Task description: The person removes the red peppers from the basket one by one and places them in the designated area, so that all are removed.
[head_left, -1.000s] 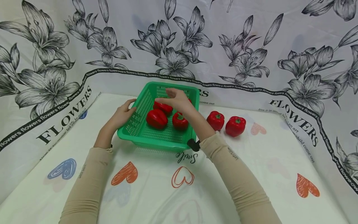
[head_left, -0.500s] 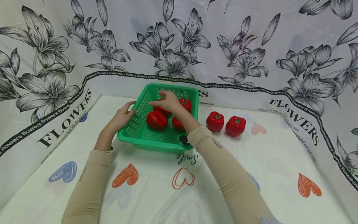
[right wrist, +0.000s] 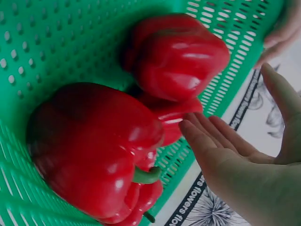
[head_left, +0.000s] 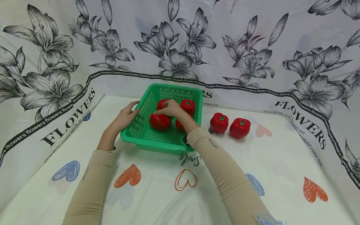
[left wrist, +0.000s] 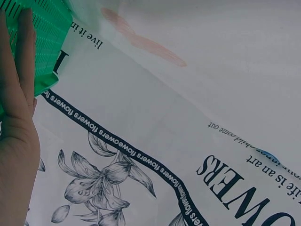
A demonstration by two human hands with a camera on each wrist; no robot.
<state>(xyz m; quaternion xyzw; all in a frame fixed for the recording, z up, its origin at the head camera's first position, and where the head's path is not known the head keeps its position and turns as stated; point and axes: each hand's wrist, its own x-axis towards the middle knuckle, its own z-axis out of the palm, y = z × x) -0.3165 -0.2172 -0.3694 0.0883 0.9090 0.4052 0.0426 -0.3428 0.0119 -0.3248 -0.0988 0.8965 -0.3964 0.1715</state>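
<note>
A green plastic basket (head_left: 157, 142) holds several red bell peppers. Inside it, my right hand (head_left: 172, 109) is lowered over the peppers on the left side. The fingers look extended, with the fingertips at the back-left bell pepper (right wrist: 171, 117); I cannot tell whether they touch it. Another bell pepper (head_left: 160, 122) lies in front of that one. A third bell pepper (head_left: 187, 106) is at the back right, and the one at the front right is partly hidden by my right arm. My left hand (head_left: 125, 117) rests against the basket's left side, its fingers straight along the outer wall in the left wrist view.
Two more bell peppers, one (head_left: 219, 122) nearer the basket and one (head_left: 240, 128) farther right, stand on the white heart-printed cloth (head_left: 146, 200) to the right of the basket. Behind rises a flower-printed cloth backdrop (head_left: 123, 84).
My right hand has moved left and down from above the basket to the peppers on its left side. My left hand stays at the basket's side. The two peppers outside have not moved.
</note>
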